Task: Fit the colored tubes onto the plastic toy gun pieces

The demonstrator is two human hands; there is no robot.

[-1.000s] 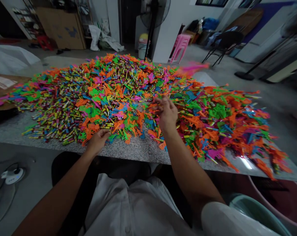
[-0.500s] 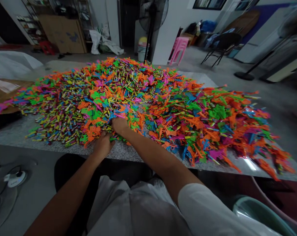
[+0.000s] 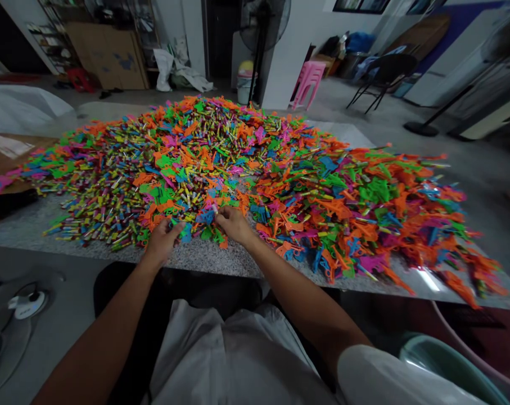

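Note:
My left hand (image 3: 162, 243) is at the near edge of the pile, thumb and fingers closed at a blue plastic toy gun (image 3: 186, 232). To its right, my right hand (image 3: 235, 225) pinches a small pale tube (image 3: 215, 208) between thumb and forefinger. Around both hands lie flat plastic toy guns in orange, green, blue and pink. A heap of small tubes (image 3: 107, 197) with coloured labels spreads to the left. On the right is a large heap of orange toy guns (image 3: 334, 211) mixed with other colours, some with tubes in them.
The speckled stone tabletop (image 3: 212, 259) shows along the near edge. Below its right side stand a green tub (image 3: 444, 360) and a red tub (image 3: 491, 343). A standing fan (image 3: 261, 34), pink stools (image 3: 308, 81) and a black chair (image 3: 383, 73) are behind the table.
My hands have moved apart, the left one leftward and the right one rightward and nearer me. A small pale tube now shows in my right fingers and a blue toy gun at my left.

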